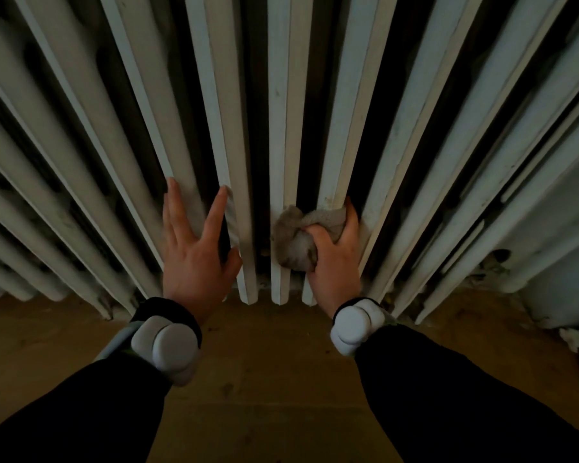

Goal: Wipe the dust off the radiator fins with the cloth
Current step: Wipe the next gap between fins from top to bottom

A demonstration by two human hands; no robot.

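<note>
A white ribbed radiator (pixel 281 95) fills the upper view, its several tall fins fanning out above the floor. My right hand (pixel 335 259) grips a bunched beige-grey cloth (pixel 298 235) and presses it against the lower part of two middle fins. My left hand (pixel 194 248) rests flat on the fins just to the left, fingers spread, holding nothing. Both wrists carry white round devices over black sleeves.
A brown wooden floor (pixel 264 379) runs below the radiator's feet. Dust and debris (pixel 495 265) lie around the base at the right, near a pale wall or pipe section (pixel 562 279). Dark gaps separate the fins.
</note>
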